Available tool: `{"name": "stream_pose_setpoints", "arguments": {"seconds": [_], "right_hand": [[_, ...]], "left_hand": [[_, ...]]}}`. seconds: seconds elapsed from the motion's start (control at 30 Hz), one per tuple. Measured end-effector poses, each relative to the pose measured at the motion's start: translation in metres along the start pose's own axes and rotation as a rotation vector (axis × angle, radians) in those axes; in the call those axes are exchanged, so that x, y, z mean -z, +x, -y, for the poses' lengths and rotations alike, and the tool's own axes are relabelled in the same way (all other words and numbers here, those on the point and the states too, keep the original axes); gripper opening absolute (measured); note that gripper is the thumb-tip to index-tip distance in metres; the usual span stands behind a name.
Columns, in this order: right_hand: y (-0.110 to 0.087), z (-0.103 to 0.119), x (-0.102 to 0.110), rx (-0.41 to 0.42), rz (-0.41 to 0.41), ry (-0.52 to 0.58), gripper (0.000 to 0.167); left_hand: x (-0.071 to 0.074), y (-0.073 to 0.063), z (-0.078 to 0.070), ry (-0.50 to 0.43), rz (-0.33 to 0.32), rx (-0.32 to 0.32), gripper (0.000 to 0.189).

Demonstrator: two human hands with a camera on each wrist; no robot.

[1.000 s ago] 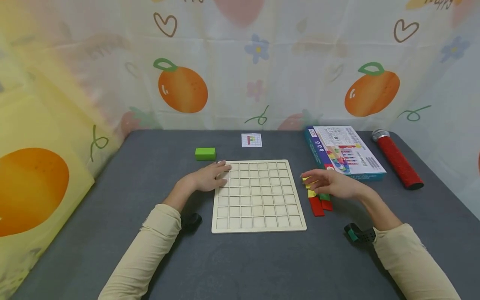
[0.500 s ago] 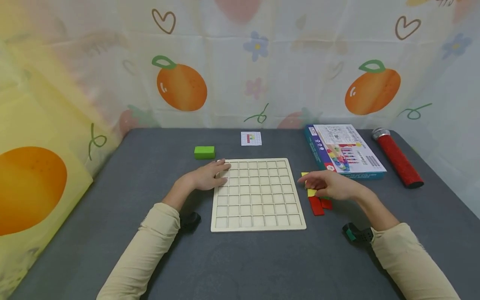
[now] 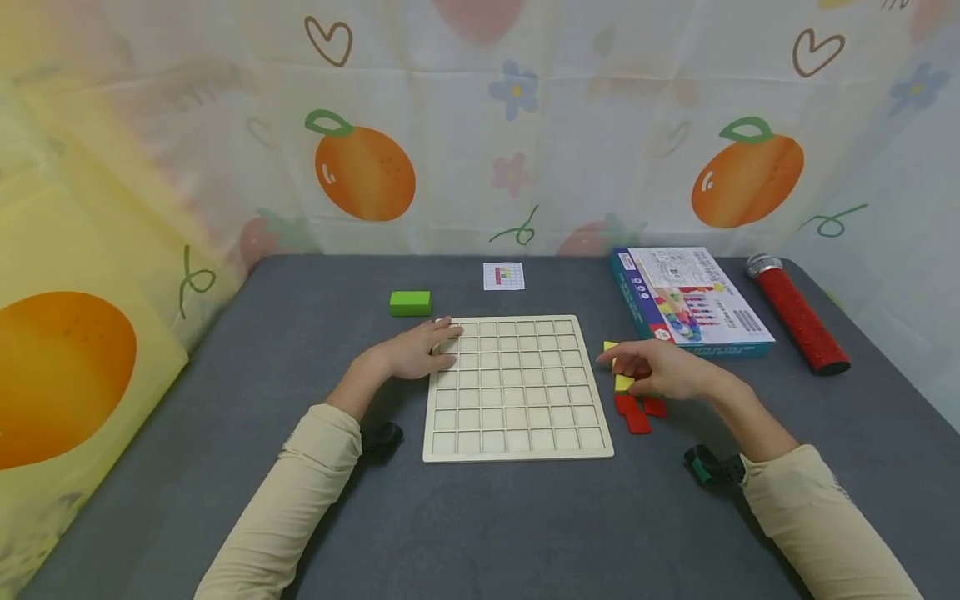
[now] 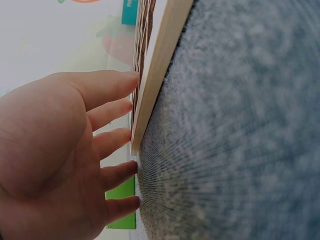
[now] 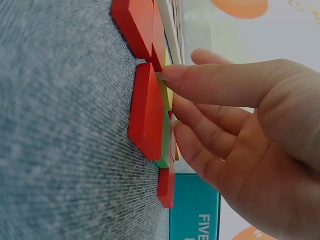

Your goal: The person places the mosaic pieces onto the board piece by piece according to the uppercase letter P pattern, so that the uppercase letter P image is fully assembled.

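Observation:
A pale wooden grid board [image 3: 517,388] lies mid-table. My left hand [image 3: 412,352] rests at its upper left edge, fingers spread; in the left wrist view the thumb and fingertips [image 4: 120,135] meet the board's side. Right of the board, my right hand [image 3: 667,371] bends over a small group of flat tiles. Yellow tiles [image 3: 623,383] and red tiles [image 3: 638,422] show beside it, others hidden under the palm. In the right wrist view the thumb tip touches the tiles between a red tile [image 5: 146,115] and a yellow tile [image 5: 168,95]; a green tile [image 5: 165,140] lies behind.
A green block [image 3: 410,303] sits beyond the board's upper left corner. At the back lies a small card [image 3: 503,276] with a coloured grid pattern. A flat game box [image 3: 693,300] stands behind the right hand, with a red microphone-like tube [image 3: 799,317] beside it.
Under the right hand the red tiles have shifted, and another red one now shows beside the lower one. The right hand first lowered onto the tiles; the left stays at the board.

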State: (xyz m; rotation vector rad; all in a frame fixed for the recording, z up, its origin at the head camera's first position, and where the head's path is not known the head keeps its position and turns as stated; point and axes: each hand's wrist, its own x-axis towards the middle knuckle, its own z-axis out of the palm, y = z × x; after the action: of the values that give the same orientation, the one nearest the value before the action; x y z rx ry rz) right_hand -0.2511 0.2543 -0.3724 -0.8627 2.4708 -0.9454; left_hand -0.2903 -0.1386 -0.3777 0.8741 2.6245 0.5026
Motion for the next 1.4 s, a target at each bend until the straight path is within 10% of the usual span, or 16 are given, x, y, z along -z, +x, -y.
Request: {"name": "stream_pose_setpoints", "arguments": {"seconds": [0.63,1.4], "right_hand": [[0.0001,-0.0026,0.0003,-0.029,-0.006,0.009,0.039],[0.0002,-0.0010,0.0011,-0.134,-0.286,0.138,0.025]], "left_hand": [[-0.0018,0.0007,0.0026,-0.024,0.010,0.011,0.058],[0.0004,-0.0002,0.0008,-0.031,0.000,-0.006,0.058]]}}
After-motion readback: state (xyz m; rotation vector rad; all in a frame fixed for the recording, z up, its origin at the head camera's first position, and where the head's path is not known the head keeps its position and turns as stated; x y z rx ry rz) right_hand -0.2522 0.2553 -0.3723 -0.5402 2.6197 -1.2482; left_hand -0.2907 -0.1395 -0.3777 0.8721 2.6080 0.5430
